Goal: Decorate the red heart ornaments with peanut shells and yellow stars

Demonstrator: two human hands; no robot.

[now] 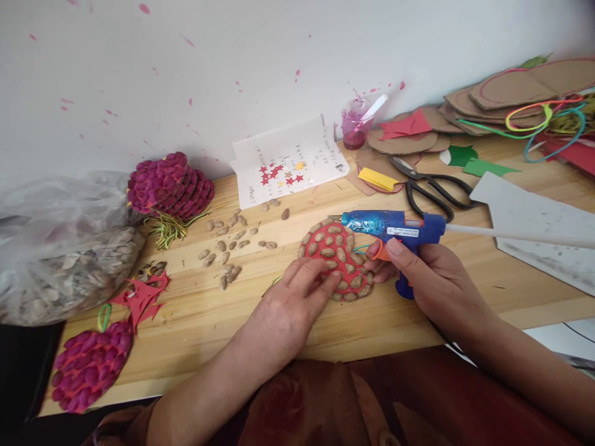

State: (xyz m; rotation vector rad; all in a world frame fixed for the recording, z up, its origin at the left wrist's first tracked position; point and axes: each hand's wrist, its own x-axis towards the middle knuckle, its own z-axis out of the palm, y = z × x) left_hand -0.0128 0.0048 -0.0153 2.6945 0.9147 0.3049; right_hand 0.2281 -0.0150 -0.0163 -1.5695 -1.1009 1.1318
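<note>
The right hand [418,266] grips a blue glue gun [395,225], its nozzle [334,217] near the far edge of a red disc [335,246] covered in peanuts [328,253], which lies on the worktop [186,328]. The left hand [295,294] rests on the disc's left side, thumb and fingers close together — whether they pinch anything, I cannot tell. Loose peanuts [239,235] lie scattered farther left, scissors [413,173] beyond the gun.
</note>
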